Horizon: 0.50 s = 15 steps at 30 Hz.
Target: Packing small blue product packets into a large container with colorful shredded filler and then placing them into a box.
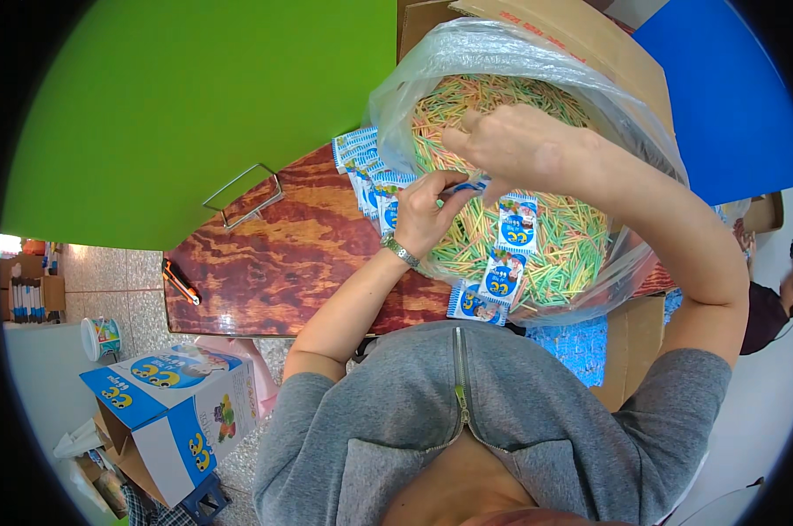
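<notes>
Here, left hand (427, 210), fingers pinching blue packet (472, 186) over pastel sticks (572, 241); right hand (521, 147) at packet's two o'clock, fingers curled, grip unclear; sachet strip (503, 273) at five o'clock, sachet stack (368, 180) at nine.

Sticks (572, 254) in bag (467, 46), cutter (180, 282) left

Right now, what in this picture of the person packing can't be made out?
All in the head view:
- Most of the held packet: covered by the left hand.
- Whether the right hand holds anything: its own back hides the palm.
- The plastic bag's bottom: buried under coloured sticks.
- Another person, far right: partly cut off by the picture's rim.
</notes>
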Tool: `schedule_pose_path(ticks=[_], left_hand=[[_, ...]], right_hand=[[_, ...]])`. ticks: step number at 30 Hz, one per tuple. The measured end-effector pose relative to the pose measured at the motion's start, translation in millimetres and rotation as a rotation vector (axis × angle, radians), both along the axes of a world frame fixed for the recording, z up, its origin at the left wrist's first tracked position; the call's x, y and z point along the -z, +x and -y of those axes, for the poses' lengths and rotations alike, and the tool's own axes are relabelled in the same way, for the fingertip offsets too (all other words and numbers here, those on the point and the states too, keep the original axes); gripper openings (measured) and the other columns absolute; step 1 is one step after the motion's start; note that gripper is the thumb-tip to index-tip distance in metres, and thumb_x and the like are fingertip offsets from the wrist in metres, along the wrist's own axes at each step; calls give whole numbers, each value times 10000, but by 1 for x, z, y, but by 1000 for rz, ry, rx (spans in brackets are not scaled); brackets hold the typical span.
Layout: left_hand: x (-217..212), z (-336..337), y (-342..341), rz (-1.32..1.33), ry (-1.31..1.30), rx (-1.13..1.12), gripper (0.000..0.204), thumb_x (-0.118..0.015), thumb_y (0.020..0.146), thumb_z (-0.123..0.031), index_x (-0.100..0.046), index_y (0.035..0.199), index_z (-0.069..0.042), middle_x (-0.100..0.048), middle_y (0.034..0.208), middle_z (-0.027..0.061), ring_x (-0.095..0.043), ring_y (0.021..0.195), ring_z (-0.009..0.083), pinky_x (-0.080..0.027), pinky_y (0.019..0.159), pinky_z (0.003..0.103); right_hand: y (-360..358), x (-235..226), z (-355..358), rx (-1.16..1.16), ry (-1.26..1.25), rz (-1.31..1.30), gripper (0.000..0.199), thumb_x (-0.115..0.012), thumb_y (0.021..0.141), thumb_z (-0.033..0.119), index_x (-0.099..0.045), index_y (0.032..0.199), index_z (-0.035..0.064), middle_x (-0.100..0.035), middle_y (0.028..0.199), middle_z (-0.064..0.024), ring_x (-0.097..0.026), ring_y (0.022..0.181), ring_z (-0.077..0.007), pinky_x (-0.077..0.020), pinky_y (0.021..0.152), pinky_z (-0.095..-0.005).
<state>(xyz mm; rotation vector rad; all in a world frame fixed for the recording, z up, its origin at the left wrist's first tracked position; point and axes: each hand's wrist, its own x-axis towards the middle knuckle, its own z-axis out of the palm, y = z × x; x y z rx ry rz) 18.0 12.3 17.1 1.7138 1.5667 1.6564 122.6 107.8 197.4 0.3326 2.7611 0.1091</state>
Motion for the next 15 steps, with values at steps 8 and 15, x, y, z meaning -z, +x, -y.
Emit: schedule_pose_path(ticks=[8,15], left_hand=[[33,-4,0,709,-208,263,94,-664,885,-52,-612,936,7,-670,811,52,-660,723,112,-564,642,260],[56,-5,-6,1001,-140,420,70,-589,938,-44,-551,989,-16,-650,906,60,-652,791,121,-585,739,290]], right_hand=[[24,33,-20,-93,-176,-367,397,-729,791,317,-543,981,23,-612,902,-138,-643,754,-362,-525,641,-432],[71,50,-40,126,-315,-814,330,-680,861,192,-556,1116,23,-611,924,-107,-626,810,-223,-509,689,-347]])
